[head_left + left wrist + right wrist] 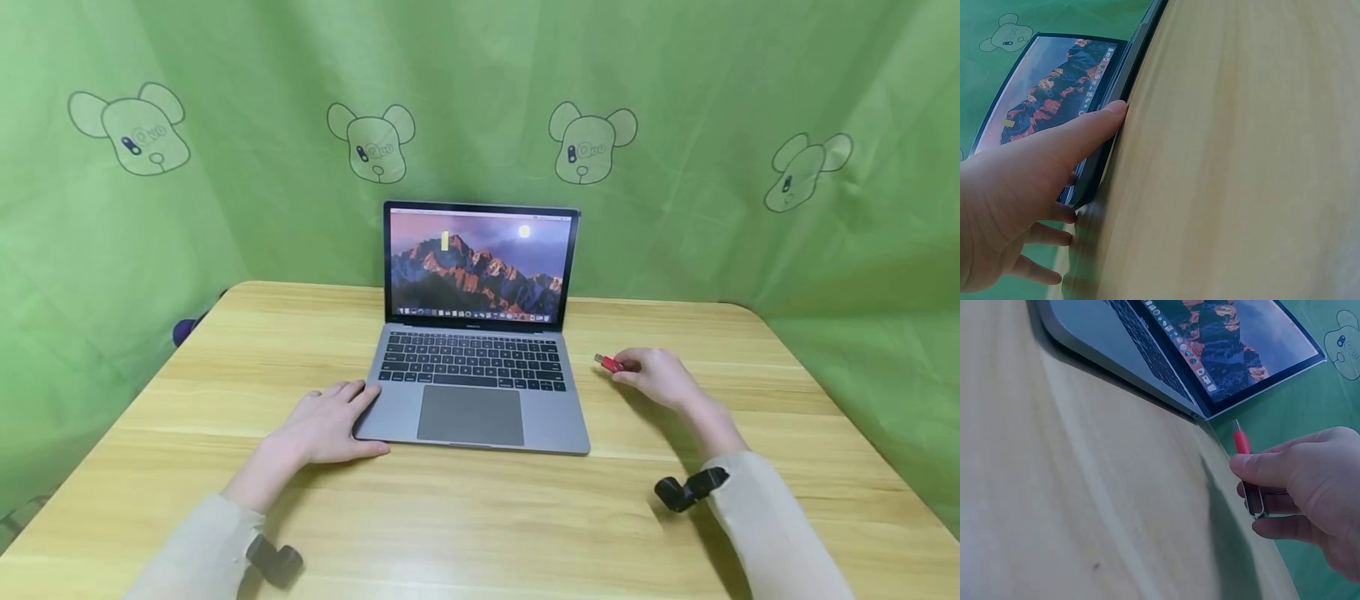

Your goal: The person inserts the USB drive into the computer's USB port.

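A grey laptop (pixel 468 412) stands unfolded on the table, its screen (pixel 480 267) lit with a mountain picture. At its front left corner rests my left hand (pixel 330 425), the thumb along the front edge and the other fingers spread by the left side. To the right of the laptop, my right hand (pixel 660 377) pinches a red USB flash drive (pixel 609 363) between thumb and fingers. In the right wrist view the drive's metal plug (pixel 1237 425) sticks out past the fingertips, apart from the laptop. Its rear end shows a metal loop.
The light wooden table (pixel 480 517) carries the laptop. Behind it hangs a green curtain (pixel 480 67) printed with bear heads. Both sleeves bear a black wrist camera. A small purple thing (pixel 183 332) shows beyond the table's left edge.
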The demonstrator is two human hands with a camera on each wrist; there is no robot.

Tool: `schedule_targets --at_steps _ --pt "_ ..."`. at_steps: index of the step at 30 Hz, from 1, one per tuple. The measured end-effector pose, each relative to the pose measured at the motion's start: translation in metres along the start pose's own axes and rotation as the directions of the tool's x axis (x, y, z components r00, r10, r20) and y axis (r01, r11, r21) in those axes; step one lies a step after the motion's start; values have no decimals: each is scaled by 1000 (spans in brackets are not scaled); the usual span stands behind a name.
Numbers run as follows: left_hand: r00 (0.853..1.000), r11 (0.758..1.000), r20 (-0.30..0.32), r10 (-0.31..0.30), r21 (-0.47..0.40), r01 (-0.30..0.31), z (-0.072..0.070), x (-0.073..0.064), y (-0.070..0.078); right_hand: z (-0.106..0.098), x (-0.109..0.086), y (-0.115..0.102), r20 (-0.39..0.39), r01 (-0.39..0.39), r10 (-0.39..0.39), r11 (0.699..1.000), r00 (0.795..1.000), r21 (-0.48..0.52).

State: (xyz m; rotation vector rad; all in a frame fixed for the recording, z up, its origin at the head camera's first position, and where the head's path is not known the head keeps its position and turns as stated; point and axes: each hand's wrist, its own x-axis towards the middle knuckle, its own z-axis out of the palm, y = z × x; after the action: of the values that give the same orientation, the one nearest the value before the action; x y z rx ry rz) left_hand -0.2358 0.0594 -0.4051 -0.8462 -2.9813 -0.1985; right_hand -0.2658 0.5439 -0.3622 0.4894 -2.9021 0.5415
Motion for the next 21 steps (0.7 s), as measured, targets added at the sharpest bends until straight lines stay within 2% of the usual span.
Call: schedule_targets --at_steps 6,14,21 --pt "1000 1000 5 -3 -4 3 0 0 0 1 13 3 -16 50 -50 999 999 -3" --pt "1000 1000 0 0 1 0 -2 0 1 13 30 0 40 -1 2 999 999 -43" --pt "1000 1000 14 -9 1 9 -2 1 1 18 36 -4 43 -52 54 998 998 -39"
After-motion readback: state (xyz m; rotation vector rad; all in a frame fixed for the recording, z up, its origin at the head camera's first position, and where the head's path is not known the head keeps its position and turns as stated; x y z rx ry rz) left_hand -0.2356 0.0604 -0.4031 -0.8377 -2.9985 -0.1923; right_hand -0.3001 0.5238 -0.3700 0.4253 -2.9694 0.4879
